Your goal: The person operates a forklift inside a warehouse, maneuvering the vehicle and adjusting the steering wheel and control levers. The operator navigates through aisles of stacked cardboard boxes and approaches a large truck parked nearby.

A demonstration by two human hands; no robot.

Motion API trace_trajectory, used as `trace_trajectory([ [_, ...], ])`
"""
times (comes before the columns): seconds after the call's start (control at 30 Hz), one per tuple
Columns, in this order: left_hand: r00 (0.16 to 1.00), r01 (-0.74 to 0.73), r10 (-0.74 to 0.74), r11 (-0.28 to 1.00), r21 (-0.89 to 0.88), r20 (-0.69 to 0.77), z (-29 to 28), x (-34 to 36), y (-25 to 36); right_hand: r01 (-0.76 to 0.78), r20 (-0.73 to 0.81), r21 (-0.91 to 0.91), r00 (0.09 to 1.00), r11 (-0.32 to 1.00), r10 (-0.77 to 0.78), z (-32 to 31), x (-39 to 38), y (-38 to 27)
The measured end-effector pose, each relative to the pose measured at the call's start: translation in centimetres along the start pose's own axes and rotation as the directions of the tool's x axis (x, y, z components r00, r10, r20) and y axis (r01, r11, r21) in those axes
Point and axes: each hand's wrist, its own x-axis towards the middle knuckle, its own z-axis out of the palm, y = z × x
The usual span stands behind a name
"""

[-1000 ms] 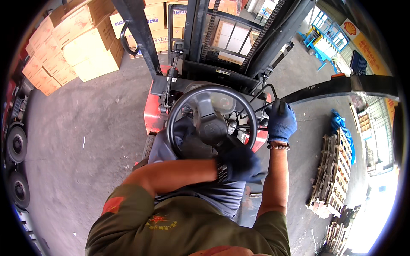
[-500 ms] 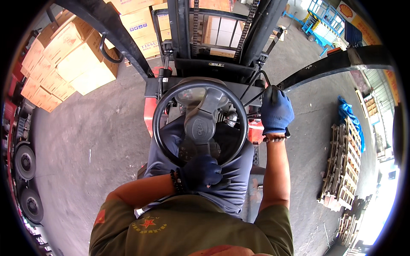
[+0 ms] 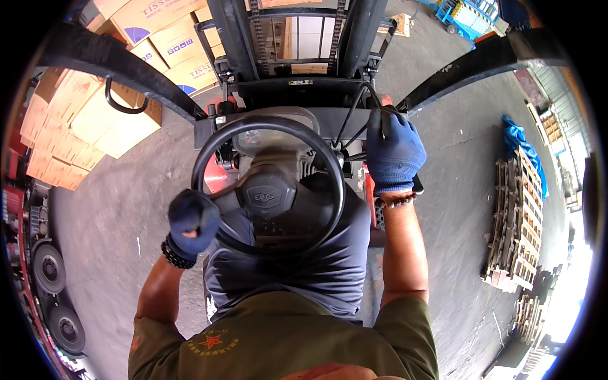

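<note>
I am seated at a forklift's black steering wheel (image 3: 285, 252). My left hand (image 3: 193, 221), in a dark blue glove, is closed at the wheel's left rim, its fingers slightly blurred. My right hand (image 3: 394, 149), in a blue glove, grips a black control lever right of the wheel; the lever's top is under the fingers. Other levers (image 3: 348, 158) stand beside it, partly hidden. Past the wheel are the dash (image 3: 269, 136) and the dark mast (image 3: 297, 82).
Stacked cartons (image 3: 88, 120) stand front left, more (image 3: 174, 41) beyond the overhead guard (image 3: 152, 85). Large wheels (image 3: 49, 266) line the left edge. Wooden pallets (image 3: 513, 221) with blue sheeting (image 3: 525, 152) are on the right. A blue scissor lift (image 3: 459, 16) stands at upper right.
My left hand has swung from the wheel's lower part round to its left side, and the wheel has turned. My right hand moved slightly up and left. The surrounding view has shifted.
</note>
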Motion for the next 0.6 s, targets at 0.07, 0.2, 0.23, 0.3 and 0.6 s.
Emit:
trace_trajectory([
  [0.07,0.998,0.056,-0.053,0.993,0.104,-0.032,-0.4,1.3,-0.8,0.002,0.025,0.025,1.0,1.0,-0.003,-0.1,-0.2,-0.1],
  [0.2,0.932,0.332,-0.343,0.938,-0.103,-0.116,0.5,3.1,-0.6,0.041,0.001,0.081,0.999,0.996,-0.041,0.0,-0.4,0.3],
  [0.23,0.966,0.235,-0.238,0.971,-0.046,-0.097,0.2,4.1,-0.8,0.037,-0.001,0.091,0.999,0.995,-0.037,0.2,-0.4,0.3],
  [0.3,0.989,0.141,-0.14,0.99,0.021,-0.056,-0.1,4.9,-1.8,0.042,-0.01,0.105,0.999,0.994,-0.042,0.3,-0.5,0.4],
  [0.6,0.989,0.114,-0.109,0.992,0.049,-0.1,1.6,9.4,-1.2,0.042,-0.006,0.094,0.999,0.995,-0.042,0.3,-0.4,0.0],
])
